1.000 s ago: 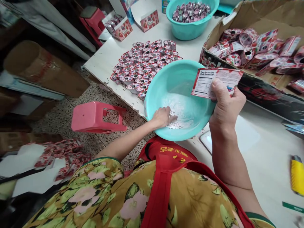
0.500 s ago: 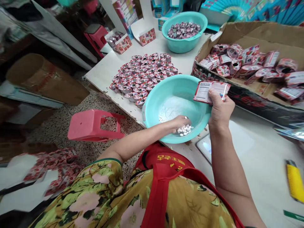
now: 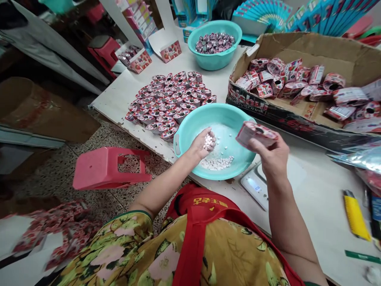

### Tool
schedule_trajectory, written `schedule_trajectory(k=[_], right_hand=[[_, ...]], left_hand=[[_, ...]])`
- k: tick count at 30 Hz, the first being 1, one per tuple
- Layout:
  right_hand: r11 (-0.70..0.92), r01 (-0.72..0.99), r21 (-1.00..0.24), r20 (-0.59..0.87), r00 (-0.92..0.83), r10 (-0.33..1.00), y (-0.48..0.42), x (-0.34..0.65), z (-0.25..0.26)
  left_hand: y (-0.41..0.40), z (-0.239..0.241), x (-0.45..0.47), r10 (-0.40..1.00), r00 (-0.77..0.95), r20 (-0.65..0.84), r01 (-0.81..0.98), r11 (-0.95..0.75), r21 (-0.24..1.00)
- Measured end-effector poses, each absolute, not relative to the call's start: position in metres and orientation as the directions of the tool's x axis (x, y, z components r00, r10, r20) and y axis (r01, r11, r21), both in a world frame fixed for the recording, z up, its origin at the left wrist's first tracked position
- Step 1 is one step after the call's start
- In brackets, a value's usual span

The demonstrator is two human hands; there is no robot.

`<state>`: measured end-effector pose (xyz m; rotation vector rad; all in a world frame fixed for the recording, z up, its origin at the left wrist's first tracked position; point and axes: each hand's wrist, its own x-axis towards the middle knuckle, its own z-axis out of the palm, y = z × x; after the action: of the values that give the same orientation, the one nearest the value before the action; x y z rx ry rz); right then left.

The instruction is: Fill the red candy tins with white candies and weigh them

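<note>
My left hand [image 3: 202, 145] is cupped palm up over the turquoise basin [image 3: 238, 167], holding a small heap of white tablets [image 3: 209, 142]. More loose white tablets [image 3: 218, 163] and white powder lie on the basin's floor. Above the basin's right rim, my right hand [image 3: 272, 157] grips a red-and-white printed packet [image 3: 253, 135] between thumb and fingers. The packet's top faces up, and a dark round opening shows in it. Under my right wrist, partly hidden, is a white scale [image 3: 256, 188] with a lit display.
Rows of similar packets [image 3: 169, 99] stand left of the basin. A cardboard box [image 3: 297, 115] of packets is at right. Behind is a basin of caps [image 3: 214, 59]. A yellow cutter [image 3: 355, 216] lies at right, and a red stool [image 3: 98, 167] stands beyond the table's left edge.
My left hand has risen from the basin's floor and turned palm up with tablets in it. My right hand has tipped the packet so its top shows. The view has shifted a little.
</note>
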<state>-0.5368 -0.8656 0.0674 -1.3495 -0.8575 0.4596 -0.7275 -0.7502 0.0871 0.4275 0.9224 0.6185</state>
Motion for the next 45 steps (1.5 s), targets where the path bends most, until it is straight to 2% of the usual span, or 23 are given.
schedule_trajectory(k=[3, 7, 13, 17, 24, 30, 34, 38, 41, 45], right_hand=[[0.130, 0.313, -0.941, 0.264, 0.436, 0.860, -0.870, -0.559, 0.075], [0.098, 0.510, -0.855, 0.294, 0.320, 0.901, -0.862, -0.583, 0.077], [0.026, 0.653, -0.757, 0.214, 0.211, 0.954, -0.853, -0.601, 0.079], [-0.002, 0.642, -0.767, 0.190, 0.229, 0.955, -0.850, -0.603, 0.080], [-0.038, 0.697, -0.716, 0.175, 0.232, 0.957, -0.845, -0.605, 0.085], [-0.066, 0.703, -0.708, 0.162, 0.254, 0.954, -0.845, -0.604, 0.085], [-0.033, 0.685, -0.728, 0.176, 0.234, 0.956, -0.844, -0.602, 0.085], [0.034, 0.659, -0.751, 0.231, 0.214, 0.949, -0.841, -0.595, 0.080], [0.087, 0.625, -0.776, 0.285, 0.224, 0.932, -0.830, -0.590, 0.072], [0.128, 0.584, -0.802, 0.307, 0.219, 0.926, -0.824, -0.596, 0.072]], left_hand=[[-0.755, 0.106, -0.723, 0.784, 0.444, -0.434, -0.373, 0.602, 0.706], [-0.765, 0.122, -0.709, 0.928, 0.304, -0.217, -0.443, 0.339, 0.830], [-0.767, 0.115, -0.692, 0.974, 0.183, -0.134, -0.356, 0.193, 0.914], [-0.764, 0.111, -0.695, 0.975, 0.179, -0.128, -0.335, 0.183, 0.924], [-0.761, 0.113, -0.696, 0.983, 0.153, -0.099, -0.308, 0.143, 0.941], [-0.760, 0.116, -0.696, 0.971, 0.202, -0.127, -0.331, 0.190, 0.924], [-0.760, 0.119, -0.696, 0.950, 0.272, -0.153, -0.300, 0.235, 0.924], [-0.758, 0.124, -0.697, 0.955, 0.263, -0.139, -0.362, 0.231, 0.903], [-0.753, 0.125, -0.703, 0.933, 0.336, -0.127, -0.413, 0.267, 0.870], [-0.759, 0.127, -0.707, 0.929, 0.351, -0.116, -0.402, 0.261, 0.878]])
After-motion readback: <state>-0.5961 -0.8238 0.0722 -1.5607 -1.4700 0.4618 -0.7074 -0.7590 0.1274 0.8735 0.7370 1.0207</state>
